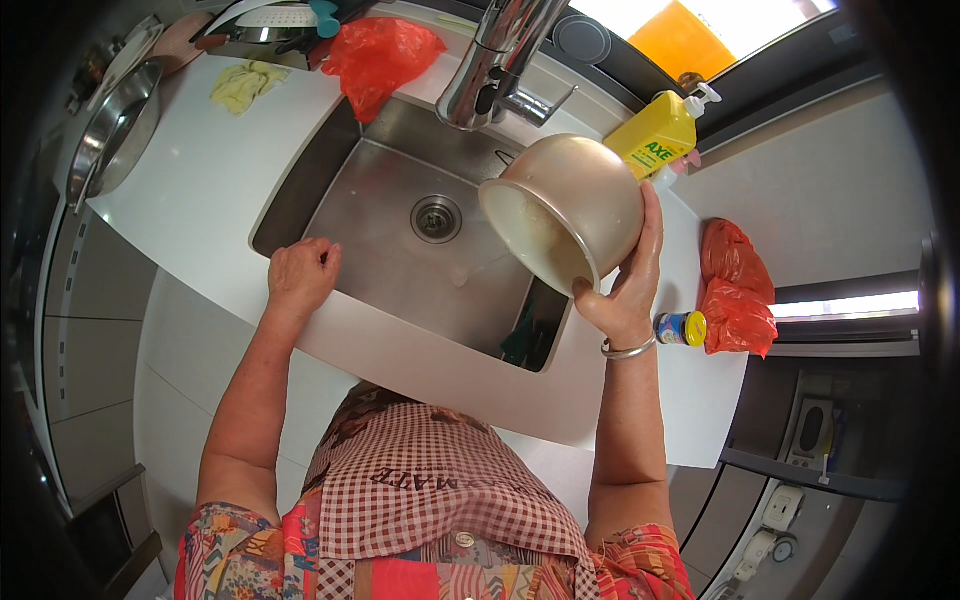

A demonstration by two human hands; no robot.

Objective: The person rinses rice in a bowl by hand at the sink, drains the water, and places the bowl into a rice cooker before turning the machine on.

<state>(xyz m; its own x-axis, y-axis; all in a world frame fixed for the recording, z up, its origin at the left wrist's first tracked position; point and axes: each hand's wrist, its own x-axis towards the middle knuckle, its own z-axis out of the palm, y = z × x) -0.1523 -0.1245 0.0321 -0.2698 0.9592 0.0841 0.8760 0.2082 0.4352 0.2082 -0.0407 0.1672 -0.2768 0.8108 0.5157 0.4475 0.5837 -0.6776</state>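
My right hand (624, 292) grips a metal inner pot (581, 180), like that of a rice cooker, with the thumb over its rim. The pot is tilted above the right side of the steel sink (390, 180), its mouth turned down and to the left. Pale, cloudy residue or liquid shows inside; I cannot tell which. My left hand (303, 276) is loosely curled at the sink's front left edge, with nothing visible in it. A chrome faucet (480, 75) rises behind the basin, and the round drain (436, 219) is uncovered.
A yellow AXE detergent bottle (654, 133) stands behind the pot. Right of my wrist are a yellow-lidded jar (681, 328) and red plastic bags (739, 292). Another red bag (382, 56) overhangs the sink's back left corner. A cloth (247, 86) and a metal pan (124, 135) are at left.
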